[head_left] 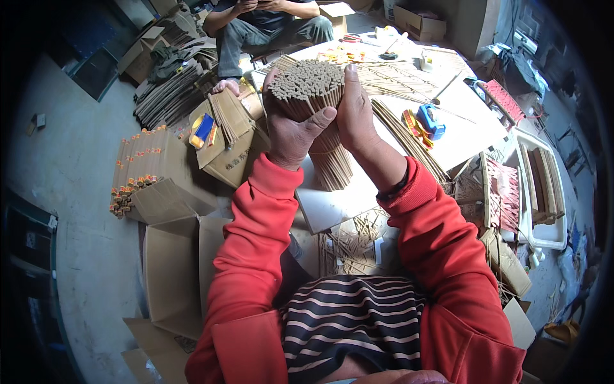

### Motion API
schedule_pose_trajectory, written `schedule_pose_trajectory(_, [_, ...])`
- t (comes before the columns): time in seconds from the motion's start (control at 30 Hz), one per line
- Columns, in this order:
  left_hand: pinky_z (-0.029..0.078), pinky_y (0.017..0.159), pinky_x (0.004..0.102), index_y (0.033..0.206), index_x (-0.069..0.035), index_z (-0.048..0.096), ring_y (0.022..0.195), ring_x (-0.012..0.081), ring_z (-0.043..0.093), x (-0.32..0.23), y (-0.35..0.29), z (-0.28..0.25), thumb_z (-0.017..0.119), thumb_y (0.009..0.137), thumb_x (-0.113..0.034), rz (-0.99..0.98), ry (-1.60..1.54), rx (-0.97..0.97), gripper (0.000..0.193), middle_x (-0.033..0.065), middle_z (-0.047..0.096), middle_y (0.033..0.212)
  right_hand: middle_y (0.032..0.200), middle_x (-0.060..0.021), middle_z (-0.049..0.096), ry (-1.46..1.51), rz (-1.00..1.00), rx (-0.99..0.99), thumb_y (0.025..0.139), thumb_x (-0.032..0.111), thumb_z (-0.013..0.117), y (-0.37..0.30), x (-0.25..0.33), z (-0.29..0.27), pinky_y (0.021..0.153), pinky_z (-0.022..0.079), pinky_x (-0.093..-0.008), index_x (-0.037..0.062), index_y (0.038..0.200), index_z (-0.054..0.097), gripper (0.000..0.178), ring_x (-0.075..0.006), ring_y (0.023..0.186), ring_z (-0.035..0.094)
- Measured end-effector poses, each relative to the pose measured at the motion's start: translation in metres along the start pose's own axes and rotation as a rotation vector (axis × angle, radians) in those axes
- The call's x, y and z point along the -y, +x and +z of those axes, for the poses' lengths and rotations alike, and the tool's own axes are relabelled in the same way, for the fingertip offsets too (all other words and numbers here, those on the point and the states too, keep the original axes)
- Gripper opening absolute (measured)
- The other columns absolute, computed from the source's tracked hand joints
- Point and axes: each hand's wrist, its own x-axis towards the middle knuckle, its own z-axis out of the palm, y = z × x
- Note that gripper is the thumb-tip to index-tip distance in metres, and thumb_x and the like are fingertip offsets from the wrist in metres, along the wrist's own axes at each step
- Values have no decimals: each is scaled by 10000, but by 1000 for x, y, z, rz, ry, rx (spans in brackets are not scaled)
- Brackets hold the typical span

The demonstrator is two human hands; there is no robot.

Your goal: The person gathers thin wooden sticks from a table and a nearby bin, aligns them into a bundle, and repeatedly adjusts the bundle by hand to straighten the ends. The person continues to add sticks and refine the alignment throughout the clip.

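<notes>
A thick bundle of brown incense sticks (308, 80) stands over the near edge of the white table (470, 137), its packed round end tilted up toward me. My left hand (291, 128) is wrapped round its left side, just below the top, with the thumb across the front. Against the right side presses my right hand (358, 112), thumb up along the rim. Lower down the bundle narrows, where a thin band seems to circle it, and the bottom ends fan out at the table edge. The fingers behind the bundle are hidden.
Loose sticks (409, 137), a blue tape dispenser (430, 121) and red-yellow labels (416, 128) lie on the table. An open carton (173, 275) stands left, near wrapped stick bundles (137, 166). A person (265, 29) sits across. On the right is a white tub (555, 237).
</notes>
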Motion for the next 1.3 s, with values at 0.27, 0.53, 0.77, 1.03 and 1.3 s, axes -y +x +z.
schedule_pose_trajectory(0.27, [317, 1000, 360, 1376, -24, 6, 1172, 237, 396, 15, -22, -9, 827, 605, -343, 95, 4, -26, 1170, 145, 349, 1287, 1101, -186, 564, -43, -110, -67, 941, 517, 153, 5, -7, -15, 974, 338, -335, -82, 1134, 504, 721, -248, 1071, 507])
schedule_pose_trajectory(0.53, [423, 887, 285, 1185, -4, 411, 1023, 167, 528, 17, -20, -5, 814, 643, -170, -68, 34, 24, 695, 90, 533, 1129, 1102, -137, 570, -75, 71, 38, 968, 397, 189, -8, 6, -3, 935, 367, -291, -36, 1165, 488, 562, -183, 1007, 529])
schedule_pose_trajectory(0.77, [426, 901, 304, 1240, 4, 305, 1042, 204, 496, 4, 11, -4, 822, 618, -328, -22, -22, -45, 874, 145, 465, 1126, 894, -131, 608, -175, -157, 9, 959, 391, 244, 21, 15, 8, 813, 421, -284, -53, 955, 585, 560, -185, 843, 555])
schedule_pose_trajectory(1.03, [425, 877, 309, 1074, -1, 448, 995, 203, 509, 0, 22, -7, 815, 624, -352, 121, 171, -58, 678, 143, 494, 1097, 868, -120, 608, -199, -208, 89, 945, 296, 349, 25, 25, 7, 764, 438, -278, -50, 920, 597, 427, -167, 787, 562])
schedule_pose_trajectory(1.3, [426, 861, 322, 922, -9, 509, 969, 219, 527, -2, 26, -11, 795, 649, -359, 172, 196, -8, 527, 143, 538, 1042, 1166, -123, 530, -147, -195, 323, 916, 231, 431, 10, 33, -19, 954, 354, -301, -8, 1127, 533, 335, -176, 1102, 479])
